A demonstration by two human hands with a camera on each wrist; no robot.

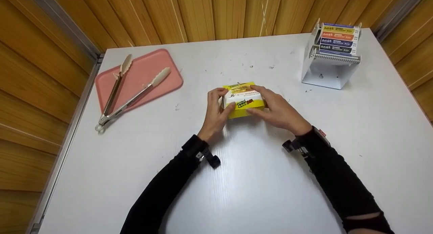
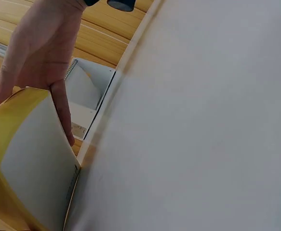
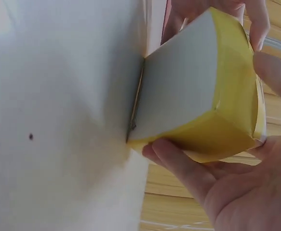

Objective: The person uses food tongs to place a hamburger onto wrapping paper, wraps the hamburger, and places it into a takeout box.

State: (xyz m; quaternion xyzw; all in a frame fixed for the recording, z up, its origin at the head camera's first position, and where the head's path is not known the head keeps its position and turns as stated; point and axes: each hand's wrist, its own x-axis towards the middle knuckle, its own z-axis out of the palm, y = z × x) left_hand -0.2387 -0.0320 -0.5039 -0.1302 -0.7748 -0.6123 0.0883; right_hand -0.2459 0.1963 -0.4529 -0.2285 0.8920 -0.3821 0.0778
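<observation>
A small yellow and white burger box (image 1: pixel 244 98) with printed pictures and lettering is between both hands in the head view. My left hand (image 1: pixel 215 110) grips its left side, thumb on the near face and fingers behind. From the right, my right hand (image 1: pixel 282 108) holds it the same way, thumb in front. The wrist views show the box's plain white face (image 2: pixel 36 159), with one edge at the white table and the rest tilted up off it. In the right wrist view, the right hand (image 3: pixel 246 192) holds the yellow corner. The lid looks closed.
Steel tongs (image 1: pixel 111 119) with pale scalloped tips lie spread across a pink tray (image 1: pixel 155 61) at the back left. A white stand (image 1: pixel 329 73) with a spiral-bound pad of coloured labels stands at the back right. Wooden slat walls (image 1: pixel 196 14) border the table (image 1: pixel 253 186).
</observation>
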